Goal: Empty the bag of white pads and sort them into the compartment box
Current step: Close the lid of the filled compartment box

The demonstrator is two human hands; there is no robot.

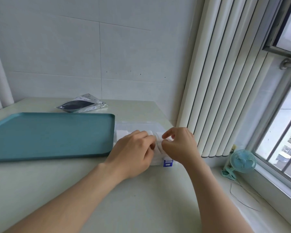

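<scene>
The clear compartment box (pixel 133 126) with a blue latch (pixel 168 163) sits on the table just right of the teal tray. White pads (pixel 122 134) lie in its compartments. Both hands are over the box. My left hand (pixel 133 152) and my right hand (pixel 178 145) pinch a white pad (pixel 159 146) between them, above the box's near right part. The bag (pixel 81 104) lies open and flat at the back of the table, its dark inside showing.
A teal tray (pixel 49 133) lies to the left of the box. White vertical blinds (pixel 225 81) hang close on the right. A small blue clip fan (pixel 240 161) and its thin cord sit on the window sill.
</scene>
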